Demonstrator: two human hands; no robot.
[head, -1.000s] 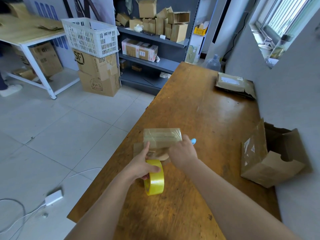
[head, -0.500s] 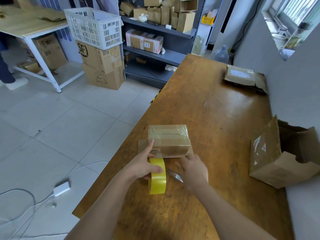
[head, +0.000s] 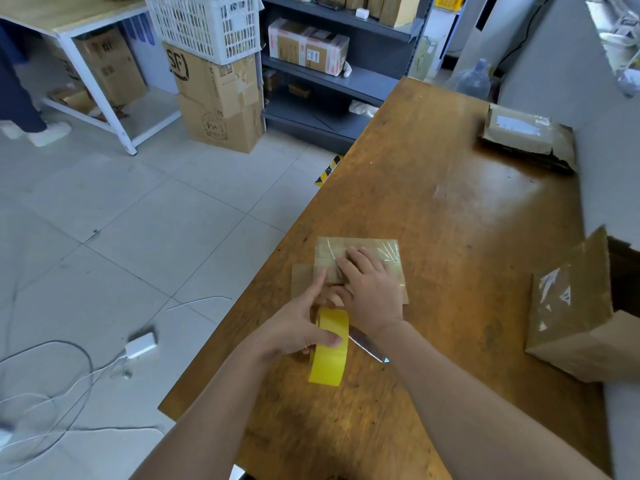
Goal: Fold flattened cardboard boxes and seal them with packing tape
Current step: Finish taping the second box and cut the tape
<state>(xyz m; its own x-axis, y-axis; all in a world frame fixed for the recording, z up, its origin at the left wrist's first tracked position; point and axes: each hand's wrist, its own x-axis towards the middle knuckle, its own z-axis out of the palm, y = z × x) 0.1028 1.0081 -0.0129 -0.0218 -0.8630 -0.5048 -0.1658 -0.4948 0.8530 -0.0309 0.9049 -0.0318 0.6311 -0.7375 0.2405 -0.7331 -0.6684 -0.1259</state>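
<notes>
On small box (head: 360,249): right hand (head: 372,289) flat, fingers straight, pressing; left hand (head: 298,329) grips tape roll (head: 330,346).

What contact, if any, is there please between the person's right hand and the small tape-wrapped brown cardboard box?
Touching. The head view shows the right hand lying flat, fingers straight, on top of the cardboard box.

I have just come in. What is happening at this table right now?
A person is sealing a small cardboard box on the wooden table. The left hand grips a yellow tape roll close in front of the box, its index finger stretched out to the box. The right hand lies flat on the box top, pressing on the clear tape there. A knife blade lies on the table under the right wrist.
</notes>
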